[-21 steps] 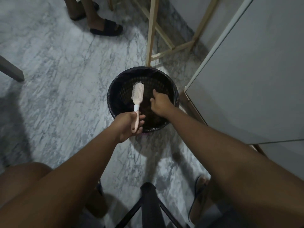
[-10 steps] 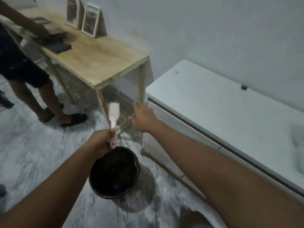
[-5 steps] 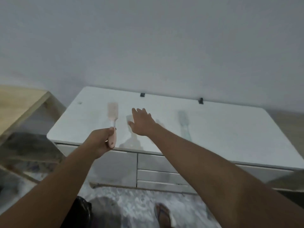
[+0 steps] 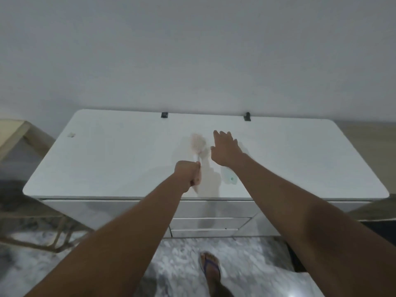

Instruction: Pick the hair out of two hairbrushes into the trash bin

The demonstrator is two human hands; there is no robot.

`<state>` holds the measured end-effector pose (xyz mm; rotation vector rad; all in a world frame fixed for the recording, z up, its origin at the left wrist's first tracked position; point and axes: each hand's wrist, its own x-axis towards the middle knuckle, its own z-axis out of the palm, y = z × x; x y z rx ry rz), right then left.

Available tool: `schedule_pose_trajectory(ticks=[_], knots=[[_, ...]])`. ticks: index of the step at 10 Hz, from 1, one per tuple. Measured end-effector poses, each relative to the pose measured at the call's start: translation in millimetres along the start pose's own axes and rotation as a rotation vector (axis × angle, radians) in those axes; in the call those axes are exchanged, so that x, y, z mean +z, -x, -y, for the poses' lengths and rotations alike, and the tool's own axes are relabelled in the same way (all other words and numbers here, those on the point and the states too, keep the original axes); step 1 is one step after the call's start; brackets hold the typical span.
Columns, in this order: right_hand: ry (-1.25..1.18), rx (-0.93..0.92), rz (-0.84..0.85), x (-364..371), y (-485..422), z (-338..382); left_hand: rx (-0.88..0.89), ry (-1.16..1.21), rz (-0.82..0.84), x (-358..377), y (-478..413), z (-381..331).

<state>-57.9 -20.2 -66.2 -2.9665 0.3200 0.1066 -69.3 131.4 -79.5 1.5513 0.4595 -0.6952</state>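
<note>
While the left hand [image 4: 188, 174] is gripping a hairbrush [image 4: 197, 143], its fingers are curling tightly round the slim, pale pink plastic handle, whose tip is poking out below the fist. The brush's long axis is running almost straight away from the person, with the rounded oval head pointing toward the wall [image 4: 192, 50]. Blur is hiding which way the bristles are facing. It is being held over the middle of the counter [image 4: 107, 159], though contact cannot be judged.

The right hand [image 4: 226, 151] is hovering palm down just right of the brush head, its fingers straight, loosely spread and holding nothing. A second hairbrush [image 4: 229, 177], pale with a mint tint, is lying on the counter mostly under that wrist, its visible rounded end pointing toward the person.

The counter is showing a smooth, glossy white top with rounded corners and flat drawers [image 4: 205, 224] beneath. Two small black clips [image 4: 164, 114] are sitting at its back edge. A wooden table [image 4: 12, 133] is standing to the left, and a foot [image 4: 211, 269] in a blue sandal is resting on the marbled grey-white floor [image 4: 182, 260].
</note>
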Motion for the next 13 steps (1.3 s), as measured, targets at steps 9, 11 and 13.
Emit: schedule_pose_trajectory(ticks=[9,11,13], knots=[[-0.083,0.08,0.014,10.2,-8.1,-45.4,0.304,-0.955,-0.137,25.1,-37.0,1.8],[-0.141,0.076,0.014,7.6,-5.2,-45.1,0.293,-0.959,-0.101,19.5,-45.8,5.5],[-0.888,-0.024,-0.474,-98.3,20.3,-21.1,0.674,-0.697,-0.221,-2.5,-8.9,24.6]])
